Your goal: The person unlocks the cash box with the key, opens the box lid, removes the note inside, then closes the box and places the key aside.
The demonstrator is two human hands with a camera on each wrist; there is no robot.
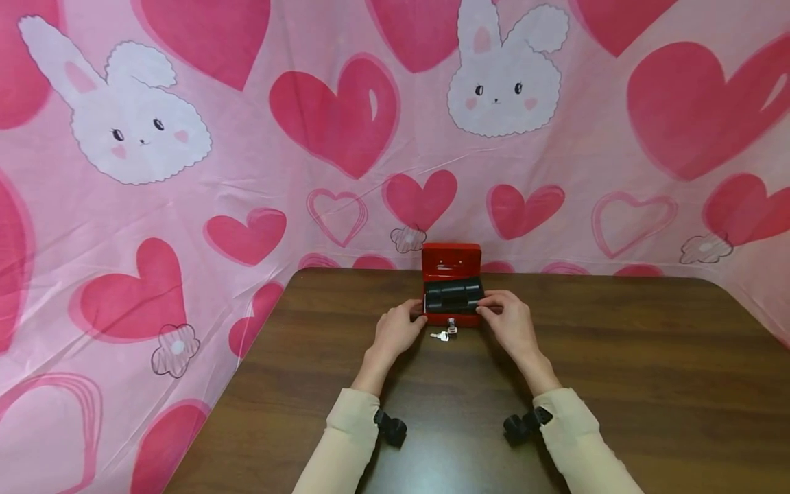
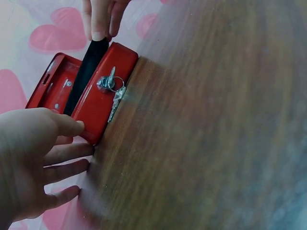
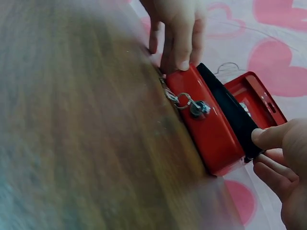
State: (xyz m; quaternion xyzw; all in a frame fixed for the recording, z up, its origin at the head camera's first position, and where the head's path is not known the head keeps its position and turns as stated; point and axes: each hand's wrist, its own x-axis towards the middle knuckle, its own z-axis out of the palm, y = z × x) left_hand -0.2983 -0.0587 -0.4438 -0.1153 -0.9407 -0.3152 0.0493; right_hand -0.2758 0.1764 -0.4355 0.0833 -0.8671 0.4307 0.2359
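Note:
A small red cash box (image 1: 438, 320) stands on the table with its lid (image 1: 452, 256) raised at the back. Its black tray (image 1: 453, 296) sits tilted in the opening, the right end higher than the left. My right hand (image 1: 511, 322) pinches the tray's right end between thumb and fingers. At the box's left end, my left hand (image 1: 398, 331) grips the corner, thumb (image 2: 72, 125) on the front rim and fingers along the side. A key stands in the front lock (image 3: 199, 109), and another key (image 1: 441, 336) hangs from its ring. Beneath the tray the box's inside is hidden.
The brown wooden table (image 1: 648, 384) reaches back to a pink cloth (image 1: 345, 226) printed with hearts and rabbits. This cloth hangs close behind the raised lid. Black wrist cameras (image 1: 392, 429) are strapped at both cuffs.

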